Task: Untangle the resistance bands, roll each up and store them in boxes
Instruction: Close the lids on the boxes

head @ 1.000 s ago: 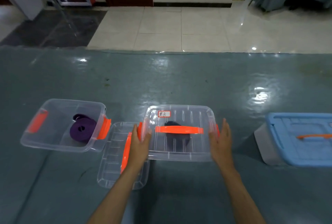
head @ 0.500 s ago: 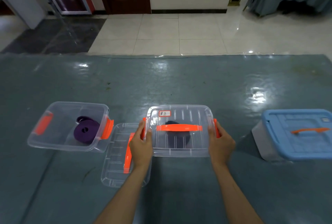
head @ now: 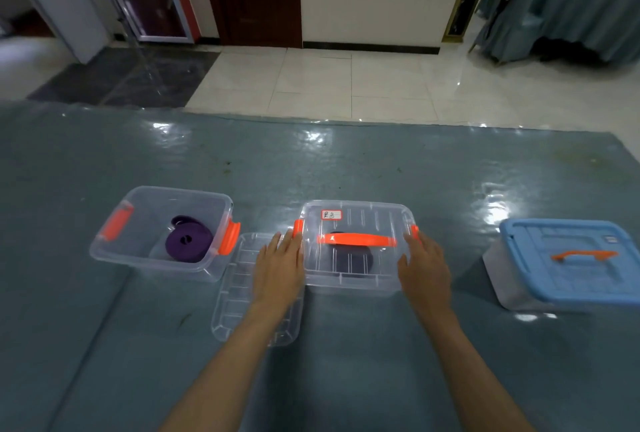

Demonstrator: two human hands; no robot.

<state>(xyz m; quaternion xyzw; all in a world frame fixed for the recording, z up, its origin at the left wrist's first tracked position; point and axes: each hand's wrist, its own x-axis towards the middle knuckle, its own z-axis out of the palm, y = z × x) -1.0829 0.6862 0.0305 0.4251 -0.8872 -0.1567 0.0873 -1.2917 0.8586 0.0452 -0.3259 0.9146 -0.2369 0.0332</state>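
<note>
A clear box with its lid on (head: 356, 279) sits in the middle of the table, with an orange handle (head: 356, 240) and a white label. A dark rolled band (head: 353, 260) shows through it. My left hand (head: 278, 267) lies flat at its left side and my right hand (head: 424, 267) at its right side, fingers extended by the orange latches, holding nothing. To the left stands an open clear box (head: 114, 251) with a rolled purple band (head: 188, 241) inside. Its loose clear lid (head: 232, 310) lies on the table under my left forearm.
A box with a blue lid (head: 568, 265) and orange handle stands at the right. The table (head: 346, 161) has a grey-blue glossy cover; its far edge meets a white tiled floor. Dark curtains hang at the far right.
My fingers, curled over the middle box's side latches half a second ago, have straightened and loosened; the hands now rest flat beside the box. The box stays closed in place.
</note>
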